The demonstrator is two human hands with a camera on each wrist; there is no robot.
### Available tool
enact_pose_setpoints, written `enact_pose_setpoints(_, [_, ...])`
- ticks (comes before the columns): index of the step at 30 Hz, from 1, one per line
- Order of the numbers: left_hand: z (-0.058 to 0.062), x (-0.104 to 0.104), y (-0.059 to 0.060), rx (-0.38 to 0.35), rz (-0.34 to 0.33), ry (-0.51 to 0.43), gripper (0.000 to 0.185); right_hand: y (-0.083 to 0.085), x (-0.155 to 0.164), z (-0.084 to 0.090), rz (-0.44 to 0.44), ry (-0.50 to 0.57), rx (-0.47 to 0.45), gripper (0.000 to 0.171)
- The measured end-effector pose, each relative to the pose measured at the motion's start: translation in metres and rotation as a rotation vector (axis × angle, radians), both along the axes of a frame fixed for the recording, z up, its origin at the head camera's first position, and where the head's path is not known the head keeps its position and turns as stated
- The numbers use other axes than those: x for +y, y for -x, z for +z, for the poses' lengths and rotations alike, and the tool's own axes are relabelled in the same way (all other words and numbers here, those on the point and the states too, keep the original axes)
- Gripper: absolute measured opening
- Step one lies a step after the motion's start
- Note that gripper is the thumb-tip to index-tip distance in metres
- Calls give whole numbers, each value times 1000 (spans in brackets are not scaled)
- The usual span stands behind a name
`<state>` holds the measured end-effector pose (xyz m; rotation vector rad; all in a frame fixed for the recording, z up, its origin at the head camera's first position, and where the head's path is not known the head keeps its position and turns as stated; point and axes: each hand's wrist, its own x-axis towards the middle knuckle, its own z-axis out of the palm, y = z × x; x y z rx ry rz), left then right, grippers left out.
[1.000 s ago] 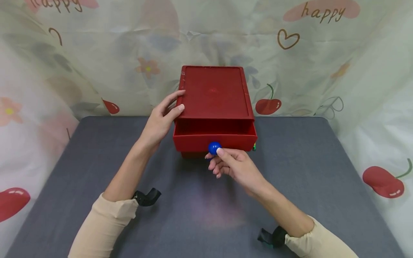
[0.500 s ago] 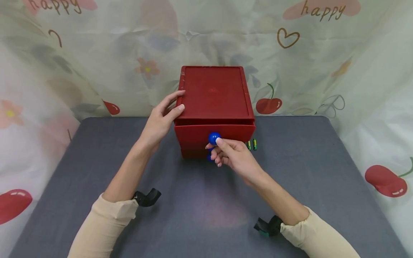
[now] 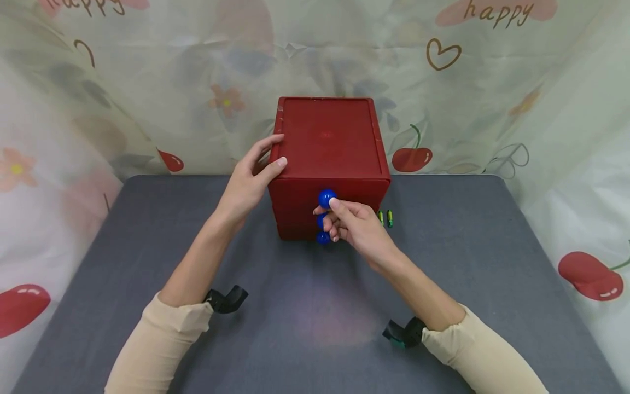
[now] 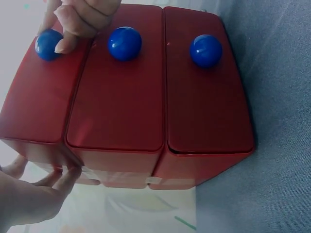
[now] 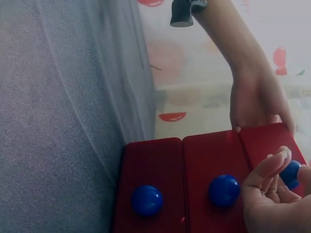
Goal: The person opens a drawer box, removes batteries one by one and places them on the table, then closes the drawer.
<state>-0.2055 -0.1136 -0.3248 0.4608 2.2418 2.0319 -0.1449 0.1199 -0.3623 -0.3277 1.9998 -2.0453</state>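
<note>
1. Left hand (image 3: 248, 183) braces the red plastic three-drawer box (image 3: 328, 142) mid-table, fingers straight against its corner, gripping nothing.
2. Right hand (image 3: 355, 227) pinches the round blue top-drawer knob (image 3: 326, 197), drawer flush.

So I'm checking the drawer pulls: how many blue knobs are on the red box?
3, stacked down its front: top knob pinched by the right hand, middle knob, bottom knob.
</note>
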Motion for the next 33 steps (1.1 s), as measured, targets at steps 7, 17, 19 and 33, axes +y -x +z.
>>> enact_pose_setpoints(7, [-1,-1,1,20,-6,-5,55,5,0,1,2,19,-7,47])
enact_pose_setpoints(17, [-4,-2,2,16,-13,-27,54,6,6,-2,-26,-3,-16,50])
enact_pose_setpoints(19, [-5,-2,2,18,-14,-29,54,5,9,-3,-40,-17,-18,50])
enact_pose_setpoints(33, [-8,-3,2,23,-28,-39,53,0,27,-18,-60,-88,-5,43])
